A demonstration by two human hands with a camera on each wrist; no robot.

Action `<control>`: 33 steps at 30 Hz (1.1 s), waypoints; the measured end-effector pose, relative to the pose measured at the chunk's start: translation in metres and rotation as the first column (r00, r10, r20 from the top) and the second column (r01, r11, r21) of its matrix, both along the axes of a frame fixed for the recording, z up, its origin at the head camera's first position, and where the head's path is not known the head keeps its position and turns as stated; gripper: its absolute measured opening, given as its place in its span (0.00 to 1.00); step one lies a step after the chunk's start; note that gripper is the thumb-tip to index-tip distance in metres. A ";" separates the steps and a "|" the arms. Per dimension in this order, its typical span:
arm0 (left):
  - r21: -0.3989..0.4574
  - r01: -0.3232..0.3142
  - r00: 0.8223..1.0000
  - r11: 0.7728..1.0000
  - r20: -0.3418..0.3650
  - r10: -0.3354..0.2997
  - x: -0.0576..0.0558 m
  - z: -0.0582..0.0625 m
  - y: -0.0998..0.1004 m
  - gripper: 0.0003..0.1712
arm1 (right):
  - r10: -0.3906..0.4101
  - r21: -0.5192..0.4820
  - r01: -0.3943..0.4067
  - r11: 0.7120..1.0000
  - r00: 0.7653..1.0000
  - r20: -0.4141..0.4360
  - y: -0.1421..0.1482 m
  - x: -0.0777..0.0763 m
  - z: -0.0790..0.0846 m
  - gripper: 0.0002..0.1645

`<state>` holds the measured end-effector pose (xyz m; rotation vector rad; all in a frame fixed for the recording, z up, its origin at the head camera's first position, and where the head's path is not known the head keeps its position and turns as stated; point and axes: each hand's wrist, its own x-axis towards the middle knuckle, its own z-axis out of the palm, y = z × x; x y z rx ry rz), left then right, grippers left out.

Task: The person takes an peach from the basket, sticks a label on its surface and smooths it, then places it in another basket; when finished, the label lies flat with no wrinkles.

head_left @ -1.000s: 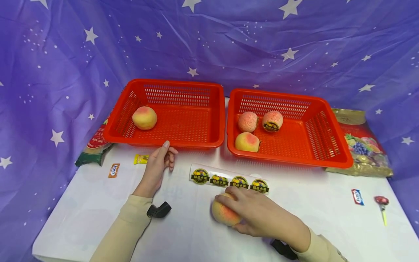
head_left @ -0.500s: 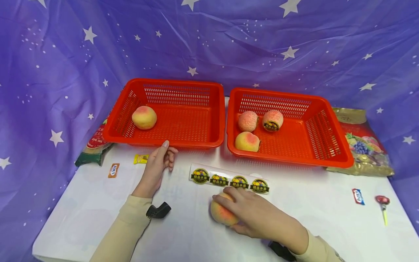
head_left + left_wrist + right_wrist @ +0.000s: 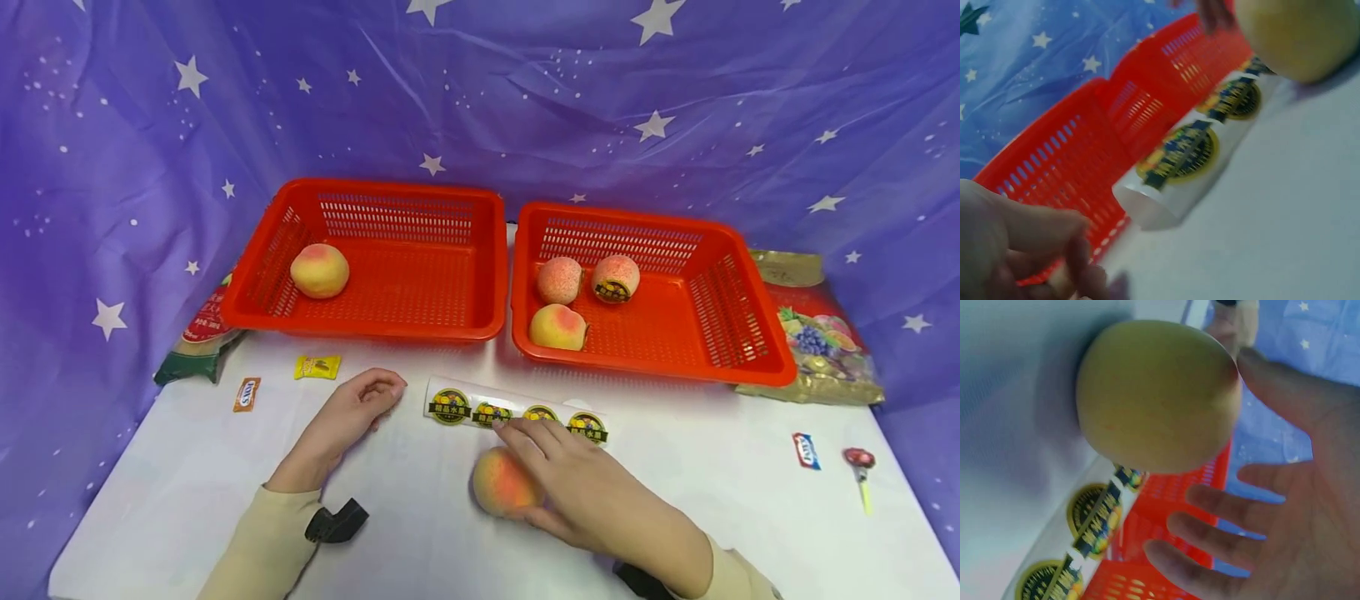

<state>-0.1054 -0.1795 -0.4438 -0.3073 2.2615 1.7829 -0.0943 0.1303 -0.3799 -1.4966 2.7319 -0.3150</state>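
A yellow-pink peach (image 3: 504, 482) sits on the white table. My right hand (image 3: 577, 483) is beside it, fingers spread and lifted off its top; in the right wrist view the thumb (image 3: 1266, 375) is at the peach's side. Behind the peach lies a curled white strip of round fruit stickers (image 3: 450, 406), partly covered by my right fingers in the head view. To its left my left hand (image 3: 348, 421) hovers over the table with loosely bent fingers, holding nothing.
A red basket (image 3: 405, 331) at the back left holds one peach (image 3: 320, 271). The right red basket (image 3: 675, 367) holds three fruits, one with a visible sticker (image 3: 612, 291). Wrapped candies (image 3: 317, 367), a lollipop (image 3: 860, 467) and bags (image 3: 817, 333) lie around them.
My left hand has drawn back from the left basket's front edge toward me. The right fingers have lifted from the peach they were holding. The head view has shifted slightly.
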 end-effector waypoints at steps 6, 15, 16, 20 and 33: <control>-0.310 0.094 0.980 0.946 -0.137 -0.143 0.014 -0.003 0.013 0.14 | -0.115 -0.071 0.111 0.991 0.992 -0.058 0.003 -0.001 0.010 0.45; -0.524 0.004 0.955 0.852 -0.250 -0.159 0.017 -0.004 0.032 0.10 | -0.133 -0.119 0.125 0.985 0.989 -0.065 0.003 -0.004 0.013 0.43; -0.531 -0.003 0.957 0.847 -0.247 -0.152 0.017 -0.004 0.034 0.08 | -0.135 -0.119 0.127 0.985 0.989 -0.064 0.003 -0.005 0.012 0.43; -0.535 -0.021 0.965 0.845 -0.231 -0.122 0.016 -0.002 0.038 0.04 | -0.145 -0.132 0.137 0.982 0.988 -0.057 0.003 -0.006 0.010 0.42; -0.147 -0.046 0.990 0.988 -0.137 0.026 0.022 0.023 0.061 0.06 | -0.132 -0.155 0.126 0.980 0.991 -0.029 -0.008 -0.022 0.011 0.33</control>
